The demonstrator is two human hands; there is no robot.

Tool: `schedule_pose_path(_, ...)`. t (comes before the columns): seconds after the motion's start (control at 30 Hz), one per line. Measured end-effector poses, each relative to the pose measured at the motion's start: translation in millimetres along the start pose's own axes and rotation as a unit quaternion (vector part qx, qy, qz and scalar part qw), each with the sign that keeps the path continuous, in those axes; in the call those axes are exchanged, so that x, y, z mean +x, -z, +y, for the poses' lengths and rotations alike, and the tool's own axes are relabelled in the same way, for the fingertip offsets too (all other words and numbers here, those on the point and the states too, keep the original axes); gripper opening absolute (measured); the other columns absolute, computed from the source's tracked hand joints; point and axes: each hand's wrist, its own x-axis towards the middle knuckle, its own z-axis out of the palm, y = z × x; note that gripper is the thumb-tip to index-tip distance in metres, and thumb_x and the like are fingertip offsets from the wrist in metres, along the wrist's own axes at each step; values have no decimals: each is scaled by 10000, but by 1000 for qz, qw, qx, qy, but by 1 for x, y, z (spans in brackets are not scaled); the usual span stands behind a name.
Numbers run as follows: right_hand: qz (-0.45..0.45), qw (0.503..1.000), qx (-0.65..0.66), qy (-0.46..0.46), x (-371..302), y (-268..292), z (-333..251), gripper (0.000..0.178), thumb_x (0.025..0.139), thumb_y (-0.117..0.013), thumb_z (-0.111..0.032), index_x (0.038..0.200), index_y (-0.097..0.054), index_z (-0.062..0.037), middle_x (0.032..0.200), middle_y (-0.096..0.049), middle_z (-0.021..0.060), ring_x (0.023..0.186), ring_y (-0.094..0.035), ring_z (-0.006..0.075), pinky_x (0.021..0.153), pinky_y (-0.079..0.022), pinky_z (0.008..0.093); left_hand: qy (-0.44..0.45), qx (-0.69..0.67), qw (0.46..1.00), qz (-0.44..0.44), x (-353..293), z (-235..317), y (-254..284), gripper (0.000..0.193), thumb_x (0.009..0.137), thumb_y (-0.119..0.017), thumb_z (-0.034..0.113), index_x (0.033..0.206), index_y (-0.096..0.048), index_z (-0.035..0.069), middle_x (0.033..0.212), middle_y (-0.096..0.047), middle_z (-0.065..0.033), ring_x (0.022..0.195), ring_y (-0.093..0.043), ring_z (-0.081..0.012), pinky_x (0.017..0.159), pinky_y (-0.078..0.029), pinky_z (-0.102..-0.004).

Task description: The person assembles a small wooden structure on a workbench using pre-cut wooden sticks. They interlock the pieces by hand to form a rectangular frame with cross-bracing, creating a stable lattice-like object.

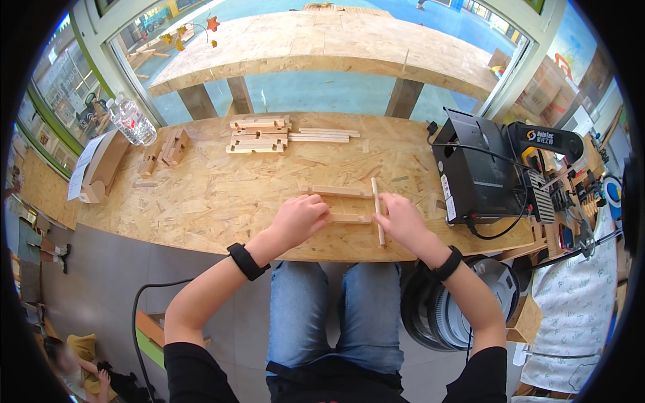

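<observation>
Near the front edge of the table, my left hand [301,220] is closed at the left end of a short wooden strip [349,218]. A second, longer wooden strip [339,192] lies just beyond it, roughly parallel, its left part close to my fingers. A thin wooden stick [378,232] stands crosswise at the right ends of both strips. My right hand [401,218] pinches this stick near its middle. Whether the strips are joined to the stick cannot be made out. Fingertips of both hands are partly hidden.
Notched wooden blocks [259,136] and several thin strips [326,135] lie farther back. At left are smaller blocks [173,148], a cardboard box [104,168] and plastic bottles [132,121]. A black machine [480,168] with cables stands right. A round vacuum-like appliance [494,289] is below.
</observation>
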Motion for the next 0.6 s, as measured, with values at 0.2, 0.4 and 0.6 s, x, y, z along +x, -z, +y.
schedule_pose_path(0.2, 11, 984, -145, 103, 60, -22, -16, 209, 761, -624, -172, 940, -617, -65, 894, -595, 92, 872, -570, 284, 744, -463, 376, 2, 4, 1000, 2, 4, 1, -3, 130, 773, -633, 174, 877, -618, 96, 844, -577, -54, 832, -562, -257, 712, -468, -360)
schedule_pose_path(0.4, -29, 975, -192, 112, 78, -30, -18, 107, 759, -614, -171, 837, -629, -100, 843, -611, 64, 854, -583, 266, 727, -467, 372, -7, 0, 1000, 8, 3, -3, -5, 121, 766, -639, 169, 865, -612, 105, 839, -578, -58, 811, -566, -263, 691, -472, -363)
schedule_pose_path(0.6, -16, 979, -151, 133, 77, 11, -13, 84, 765, -587, -161, 803, -627, -97, 795, -619, 67, 791, -603, 252, 698, -477, 373, 1, -4, 1000, -24, 5, -6, -4, 129, 758, -642, 167, 865, -611, 102, 843, -582, -62, 793, -574, -275, 687, -474, -367)
